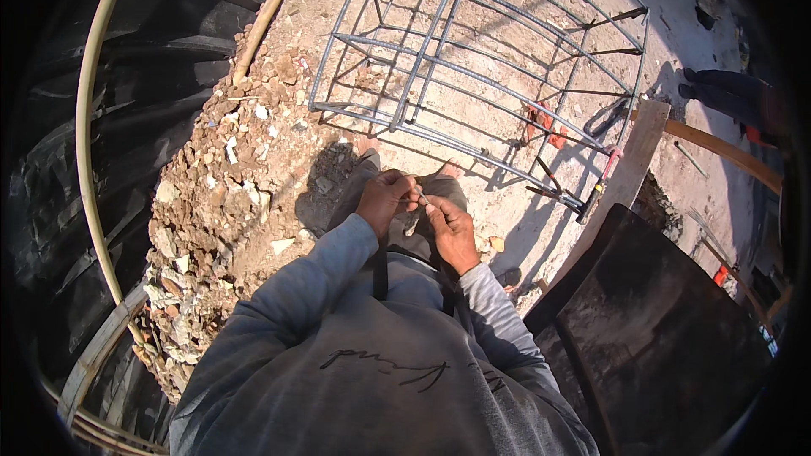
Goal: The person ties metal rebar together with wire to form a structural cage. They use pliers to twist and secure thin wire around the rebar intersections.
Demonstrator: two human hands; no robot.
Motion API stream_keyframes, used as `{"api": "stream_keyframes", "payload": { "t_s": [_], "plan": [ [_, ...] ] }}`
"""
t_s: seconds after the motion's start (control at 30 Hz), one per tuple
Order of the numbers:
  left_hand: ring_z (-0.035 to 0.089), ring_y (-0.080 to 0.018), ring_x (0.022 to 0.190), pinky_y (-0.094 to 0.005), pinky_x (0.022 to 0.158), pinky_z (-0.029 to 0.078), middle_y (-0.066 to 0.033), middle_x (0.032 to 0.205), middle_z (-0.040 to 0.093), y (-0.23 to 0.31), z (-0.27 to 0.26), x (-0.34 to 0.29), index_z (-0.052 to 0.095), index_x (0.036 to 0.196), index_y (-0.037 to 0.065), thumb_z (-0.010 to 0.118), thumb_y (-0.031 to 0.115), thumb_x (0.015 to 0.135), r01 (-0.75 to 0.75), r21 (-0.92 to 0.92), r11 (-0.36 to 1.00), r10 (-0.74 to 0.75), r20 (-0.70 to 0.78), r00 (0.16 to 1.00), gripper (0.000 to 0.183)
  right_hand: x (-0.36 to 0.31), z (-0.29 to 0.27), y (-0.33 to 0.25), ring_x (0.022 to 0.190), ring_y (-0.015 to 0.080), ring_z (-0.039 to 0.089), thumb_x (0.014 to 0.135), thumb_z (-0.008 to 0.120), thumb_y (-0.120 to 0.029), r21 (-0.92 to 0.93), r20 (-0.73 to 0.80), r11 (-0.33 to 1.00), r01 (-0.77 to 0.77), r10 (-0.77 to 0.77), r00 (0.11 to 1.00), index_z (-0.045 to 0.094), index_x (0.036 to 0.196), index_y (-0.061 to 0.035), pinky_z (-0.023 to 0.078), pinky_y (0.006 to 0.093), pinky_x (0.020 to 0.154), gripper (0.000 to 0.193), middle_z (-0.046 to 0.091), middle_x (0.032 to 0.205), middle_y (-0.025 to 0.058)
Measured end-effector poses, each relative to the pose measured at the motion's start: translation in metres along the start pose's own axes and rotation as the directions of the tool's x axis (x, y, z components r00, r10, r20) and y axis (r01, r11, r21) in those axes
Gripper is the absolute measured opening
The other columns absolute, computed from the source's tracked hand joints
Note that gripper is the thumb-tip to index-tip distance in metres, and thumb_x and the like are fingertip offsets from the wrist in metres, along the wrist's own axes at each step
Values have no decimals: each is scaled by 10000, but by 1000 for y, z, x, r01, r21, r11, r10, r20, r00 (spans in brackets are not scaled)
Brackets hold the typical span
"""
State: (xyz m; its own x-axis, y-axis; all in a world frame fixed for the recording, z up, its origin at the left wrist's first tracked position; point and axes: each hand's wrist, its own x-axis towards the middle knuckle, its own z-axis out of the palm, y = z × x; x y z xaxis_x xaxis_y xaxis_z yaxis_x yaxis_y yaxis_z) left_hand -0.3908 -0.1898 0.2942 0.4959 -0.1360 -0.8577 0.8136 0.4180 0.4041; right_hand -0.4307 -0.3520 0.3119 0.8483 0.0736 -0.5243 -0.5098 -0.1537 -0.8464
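Two hands pinching a small thin piece together above the bare feet

Left hand (384, 198) curled, fingertips pressed on a small thin pale piece (421, 199), too small to identify; right hand (449, 228) just beside it, thumb and forefinger pinched on the same piece, knuckles touching the left. Beyond both hands, a steel rebar cage (473, 59) lying on sandy ground (498, 203). Left of the left hand, a heap of broken stone rubble (228, 177) bordered by a bent bamboo pole (84, 118). Right of the right hand, a wooden plank (629, 160) leaning, and nearer, a dark flat board (667, 321). Grey sleeves (329, 270) below the hands
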Motion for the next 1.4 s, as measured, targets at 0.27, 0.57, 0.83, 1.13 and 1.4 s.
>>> {"api": "stream_keyframes", "payload": {
  "t_s": [0.27, 0.57, 0.83, 1.13, 1.4],
  "plan": [
    [647, -142, 650, -274, 611, 528, -80, 782, 680, -21, -58, 89, 663, 878, 2, 692, 156, 863, -62, 327, 943, 89, -69, 994, 158, 48, 26, 60, 643, 70, 526, 960, 530, -80, -35, -5, 999, -24, 24, 1000, 654, 1070, -13, 434, 245, 593, 179, 591, 733, 7],
    [630, -340, 1020, -420, 909, 476, -170, 1088, 671, 28, -114, 201, 682, 1092, 59, 611, 156, 878, -327, 944, -31, 639, 271, 720, 245, 102, 84, 154, 803, 262, 674, 898, 540, -152, 80, -114, 978, -190, 199, 973, 674, 1071, -4, 502, 328, 717, 264, 688, 896, 196],
    [659, -340, 951, -414, 873, 503, -173, 1006, 697, 57, -103, 245, 725, 1019, 73, 565, 314, 857, -156, 977, -147, 119, 174, 978, 332, 171, 165, 178, 506, 43, 446, 970, 543, -152, 573, -183, 789, -221, 387, 904, 632, 1126, -4, 344, 211, 433, 233, 533, 646, -13],
    [690, -287, 860, -394, 814, 524, -132, 907, 724, 57, -94, 260, 759, 941, 91, 689, 274, 769, -100, 988, 115, 21, 98, 995, 261, 177, 164, 134, 467, 46, 418, 971, 533, -177, 801, -108, 531, -278, 584, 805, 652, 953, -41, 310, 229, 409, 182, 501, 610, -26],
    [688, -199, 743, -323, 711, 528, -120, 815, 720, 47, -90, 249, 728, 927, 21, 653, 167, 786, -173, 946, 275, 266, 98, 959, 216, 177, 163, 142, 488, 39, 413, 947, 620, -248, 843, -78, 470, -261, 587, 806, 592, 858, -94, 312, 215, 430, 180, 518, 670, -32]
  ]
}}
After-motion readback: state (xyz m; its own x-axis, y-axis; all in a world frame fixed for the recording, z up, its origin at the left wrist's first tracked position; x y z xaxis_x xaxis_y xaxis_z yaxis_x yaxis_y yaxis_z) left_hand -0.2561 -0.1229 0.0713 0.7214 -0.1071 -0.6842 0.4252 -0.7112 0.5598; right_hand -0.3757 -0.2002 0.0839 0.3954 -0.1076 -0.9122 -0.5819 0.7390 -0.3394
